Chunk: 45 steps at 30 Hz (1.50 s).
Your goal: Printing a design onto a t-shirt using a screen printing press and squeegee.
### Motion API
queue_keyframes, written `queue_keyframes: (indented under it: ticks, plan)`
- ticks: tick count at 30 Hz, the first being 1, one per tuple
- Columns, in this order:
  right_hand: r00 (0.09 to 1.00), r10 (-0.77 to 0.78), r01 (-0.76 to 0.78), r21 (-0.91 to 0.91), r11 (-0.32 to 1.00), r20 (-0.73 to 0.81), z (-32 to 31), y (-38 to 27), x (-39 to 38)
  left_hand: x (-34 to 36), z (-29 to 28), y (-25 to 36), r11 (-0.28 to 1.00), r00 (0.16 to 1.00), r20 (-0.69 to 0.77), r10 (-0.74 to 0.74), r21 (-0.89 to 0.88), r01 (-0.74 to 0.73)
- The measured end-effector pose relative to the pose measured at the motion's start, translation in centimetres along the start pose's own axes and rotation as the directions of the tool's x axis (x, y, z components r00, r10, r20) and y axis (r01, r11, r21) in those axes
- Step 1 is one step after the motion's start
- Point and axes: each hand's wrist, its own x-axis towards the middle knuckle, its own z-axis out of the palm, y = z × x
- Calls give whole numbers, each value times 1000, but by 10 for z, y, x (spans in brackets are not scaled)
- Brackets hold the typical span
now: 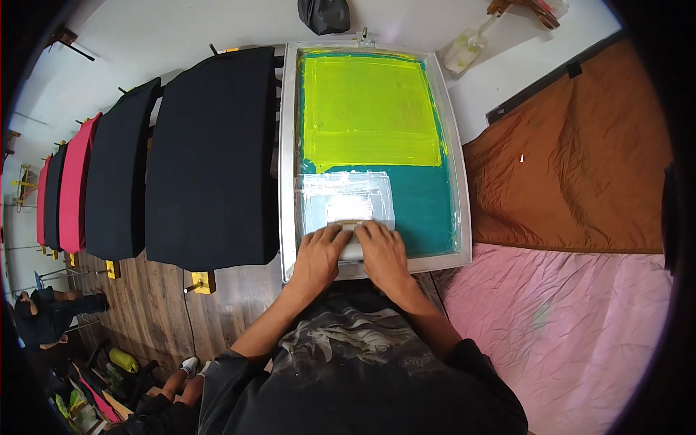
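Both my hands are closed on a squeegee [351, 251] at the near end of a screen-printing frame [288, 145]. My left hand [317, 254] grips its left side and my right hand [384, 255] its right side, thumbs close together in the middle. The blade's lower edge is hidden by the fingers. Just beyond it, white ink [348, 206] lies smeared in a patch on the teal mesh [424, 210]. Farther up the same screen, a large rectangle is coated in yellow-green ink [366, 101].
To the left, black fabric [214, 159] and pink fabric [78, 188] cover a row of boards. Brown cloth [573, 159] and a pink sheet [551, 312] lie to the right. A dark bag [324, 16] is beyond the frame. People [47, 312] are at the lower left.
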Motion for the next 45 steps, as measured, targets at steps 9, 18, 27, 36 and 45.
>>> queue_keyframes:
  ticks: [9,18,27,36,45]
  plan:
    - [994,-27,25,21,999,107,-16,-8,-22,-24,-3,12,1000,996,84,23,-10,-22]
    - [999,-14,15,11,1000,-39,6,-3,-26,-23,13,5,1000,1000,-1,24,-2,-24]
    - [1000,-4,4,20,1000,0,0,-4,-16,-14,4,6,998,999,-26,37,46,-35]
    - [998,-8,9,-15,1000,61,-8,-6,-27,-27,6,14,997,1000,23,-1,-73,3]
    - [996,-7,1,64,998,93,2,-3,-36,-33,11,13,994,999,47,-24,-105,29]
